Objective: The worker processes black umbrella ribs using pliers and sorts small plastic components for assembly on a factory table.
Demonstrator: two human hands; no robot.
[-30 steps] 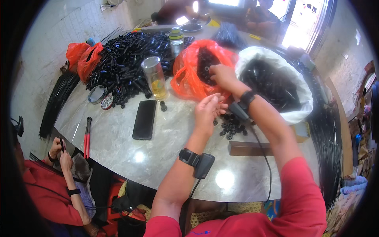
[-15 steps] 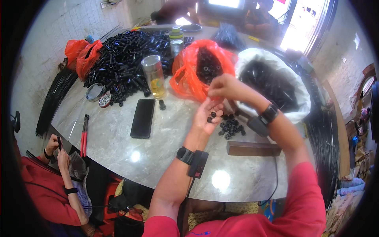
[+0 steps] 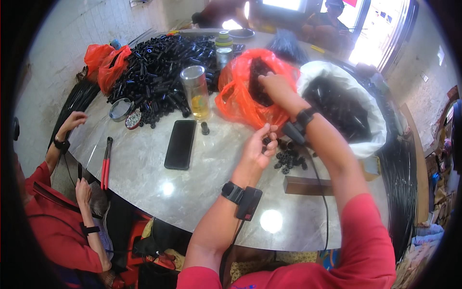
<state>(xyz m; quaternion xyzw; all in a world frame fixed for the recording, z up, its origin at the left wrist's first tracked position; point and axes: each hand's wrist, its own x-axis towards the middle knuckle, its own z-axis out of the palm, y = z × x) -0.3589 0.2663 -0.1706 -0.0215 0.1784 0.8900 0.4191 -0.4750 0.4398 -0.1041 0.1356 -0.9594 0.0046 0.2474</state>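
Note:
My left hand (image 3: 260, 150) is closed around small black plastic caps (image 3: 266, 141), with its palm turned up over the table. My right hand (image 3: 278, 89) reaches into the mouth of a red-orange plastic bag (image 3: 240, 103) full of small black parts. Its fingers are bunched among those parts, and what they grip is hidden. Below the bag, next to my left hand, lies a loose cluster of black caps (image 3: 290, 160). One black cap (image 3: 205, 128) stands alone by the phone.
A phone (image 3: 180, 144), glass cup (image 3: 196, 94), metal flask (image 3: 224, 50) and red-handled pliers (image 3: 106, 164) are on the table. Black tubes (image 3: 159, 72) pile up behind. A white sack (image 3: 380, 135) stands right, near a brown bar (image 3: 308, 186). A co-worker (image 3: 62, 226) sits left.
My right hand has moved from above my left palm up into the red-orange bag. My left fingers have curled over the caps. The co-worker's far hand has lifted away from the other.

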